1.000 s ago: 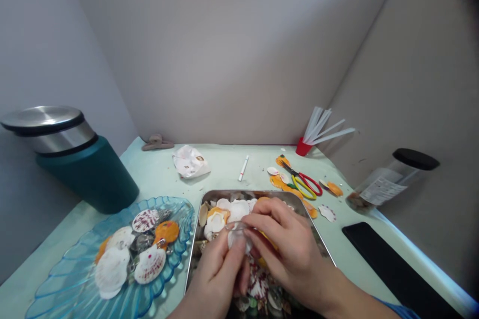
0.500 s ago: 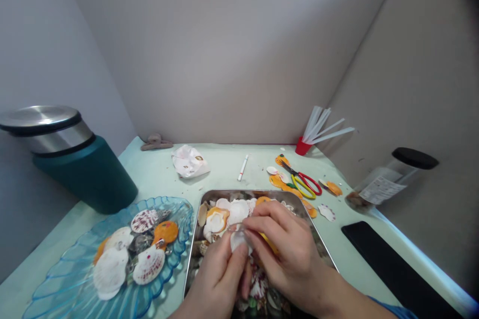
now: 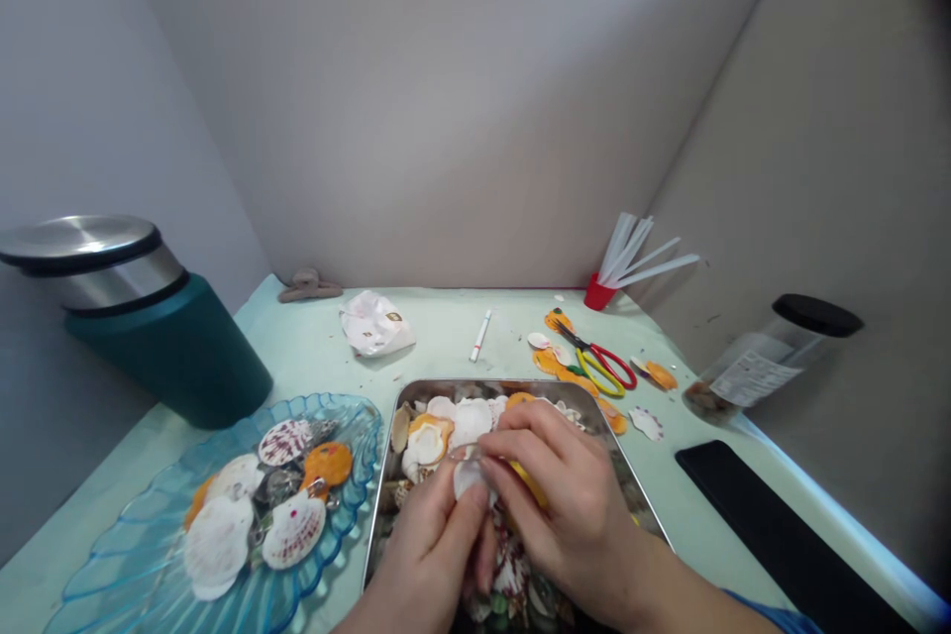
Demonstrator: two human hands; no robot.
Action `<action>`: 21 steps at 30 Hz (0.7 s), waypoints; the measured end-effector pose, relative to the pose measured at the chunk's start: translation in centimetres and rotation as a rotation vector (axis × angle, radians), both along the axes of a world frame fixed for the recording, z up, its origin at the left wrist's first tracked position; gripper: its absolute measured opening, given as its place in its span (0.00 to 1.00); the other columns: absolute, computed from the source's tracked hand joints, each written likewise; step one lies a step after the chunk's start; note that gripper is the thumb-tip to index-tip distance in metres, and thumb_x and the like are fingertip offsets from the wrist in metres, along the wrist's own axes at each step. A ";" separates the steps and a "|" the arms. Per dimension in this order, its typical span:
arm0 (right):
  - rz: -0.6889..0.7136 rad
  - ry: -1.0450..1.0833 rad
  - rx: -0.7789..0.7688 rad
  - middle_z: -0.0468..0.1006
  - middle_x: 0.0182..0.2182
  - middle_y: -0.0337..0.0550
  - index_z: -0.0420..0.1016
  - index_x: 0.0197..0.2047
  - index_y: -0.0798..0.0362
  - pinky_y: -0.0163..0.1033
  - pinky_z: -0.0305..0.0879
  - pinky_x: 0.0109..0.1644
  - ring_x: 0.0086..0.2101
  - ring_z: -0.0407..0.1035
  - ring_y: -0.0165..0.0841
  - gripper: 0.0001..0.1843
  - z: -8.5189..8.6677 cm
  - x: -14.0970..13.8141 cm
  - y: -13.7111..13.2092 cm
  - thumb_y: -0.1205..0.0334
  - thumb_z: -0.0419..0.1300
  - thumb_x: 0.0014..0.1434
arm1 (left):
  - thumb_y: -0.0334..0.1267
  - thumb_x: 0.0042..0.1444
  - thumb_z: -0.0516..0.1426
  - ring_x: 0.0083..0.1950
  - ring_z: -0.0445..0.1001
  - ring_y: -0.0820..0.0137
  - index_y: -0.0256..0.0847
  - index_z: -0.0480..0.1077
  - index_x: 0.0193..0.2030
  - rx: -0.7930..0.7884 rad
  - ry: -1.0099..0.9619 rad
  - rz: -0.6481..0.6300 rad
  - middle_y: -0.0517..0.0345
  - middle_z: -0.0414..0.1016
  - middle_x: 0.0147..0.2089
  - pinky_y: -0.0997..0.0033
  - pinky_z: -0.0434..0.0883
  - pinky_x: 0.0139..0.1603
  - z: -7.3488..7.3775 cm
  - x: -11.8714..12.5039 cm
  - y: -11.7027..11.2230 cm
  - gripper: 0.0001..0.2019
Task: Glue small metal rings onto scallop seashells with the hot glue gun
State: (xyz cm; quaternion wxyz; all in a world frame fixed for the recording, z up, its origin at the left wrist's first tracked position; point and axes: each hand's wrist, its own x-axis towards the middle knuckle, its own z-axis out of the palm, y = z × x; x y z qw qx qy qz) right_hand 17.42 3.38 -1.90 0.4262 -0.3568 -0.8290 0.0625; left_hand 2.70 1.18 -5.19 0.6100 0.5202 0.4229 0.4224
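Between the fingertips of both my hands is a small white shell point(image 3: 468, 477), held above a metal tray point(image 3: 384, 505). My left hand point(image 3: 438, 525) pinches it from below with the thumb on its face. My right hand point(image 3: 565, 490) has thumb and forefinger together at the shell's upper edge, where a thin greyish bit shows, too small to name. Something yellow point(image 3: 529, 483) peeks out under the right fingers; its shape is hidden. Under the hands the tray is full of shells, among them a white scallop shell point(image 3: 471, 421) and an orange-rimmed one point(image 3: 429, 440).
On the left, a blue glass dish point(image 3: 134, 555) holds several shells, beside a teal bottle point(image 3: 178, 347). Behind the tray lie a crumpled wrapper point(image 3: 375, 324) and a white pen point(image 3: 480, 337). To the right are scissors point(image 3: 603, 367), a red cup point(image 3: 599, 293) of white sticks, a jar point(image 3: 754, 371) and a black slab point(image 3: 773, 525).
Both hands stay at the white shell, with only a slight shift of the fingers. The whole view has moved a little.
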 end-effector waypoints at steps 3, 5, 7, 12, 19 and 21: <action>0.019 0.028 0.008 0.73 0.39 0.48 0.72 0.47 0.55 0.42 0.68 0.42 0.38 0.69 0.36 0.14 0.2 0.1 0.1 0.74 0.56 0.58 | 0.49 0.60 0.52 0.15 0.56 0.78 0.38 0.63 0.36 -0.082 -0.137 0.049 0.68 0.64 0.14 0.79 0.54 0.17 -0.1 -0.1 0.4 0.14; 0.013 0.050 0.006 0.73 0.41 0.48 0.70 0.51 0.55 0.41 0.68 0.44 0.41 0.69 0.36 0.17 0.3 0.2 0.1 0.74 0.56 0.58 | 0.48 0.59 0.53 0.15 0.55 0.78 0.38 0.62 0.40 -0.106 -0.196 0.103 0.68 0.64 0.14 0.80 0.55 0.17 0.0 -0.2 0.5 0.13; -0.010 0.066 -0.020 0.73 0.41 0.48 0.71 0.48 0.54 0.41 0.68 0.43 0.40 0.69 0.36 0.15 0.4 0.3 0.1 0.74 0.56 0.58 | 0.48 0.58 0.54 0.14 0.55 0.78 0.38 0.62 0.41 -0.109 -0.215 0.130 0.68 0.65 0.14 0.80 0.55 0.16 0.2 -0.2 0.6 0.14; -0.011 0.084 -0.117 0.72 0.35 0.45 0.72 0.40 0.54 0.39 0.67 0.37 0.34 0.69 0.34 0.08 0.2 0.1 0.3 0.73 0.55 0.59 | 0.51 0.57 0.55 0.15 0.56 0.80 0.37 0.64 0.33 -0.091 -0.176 0.137 0.67 0.64 0.14 0.82 0.55 0.17 0.5 -0.1 0.3 0.16; 0.029 0.076 -0.145 0.72 0.33 0.44 0.71 0.39 0.54 0.40 0.66 0.41 0.35 0.69 0.34 0.07 0.0 0.1 0.4 0.72 0.55 0.60 | 0.51 0.61 0.50 0.14 0.55 0.80 0.37 0.65 0.30 -0.053 -0.147 0.150 0.67 0.61 0.13 0.82 0.55 0.17 0.2 -0.1 0.4 0.18; 0.040 0.082 -0.152 0.72 0.33 0.44 0.71 0.38 0.54 0.39 0.66 0.41 0.35 0.69 0.33 0.06 0.0 0.1 0.4 0.72 0.55 0.60 | 0.51 0.60 0.50 0.14 0.56 0.79 0.37 0.65 0.28 -0.060 -0.144 0.160 0.67 0.61 0.13 0.82 0.55 0.16 0.2 -0.1 0.4 0.19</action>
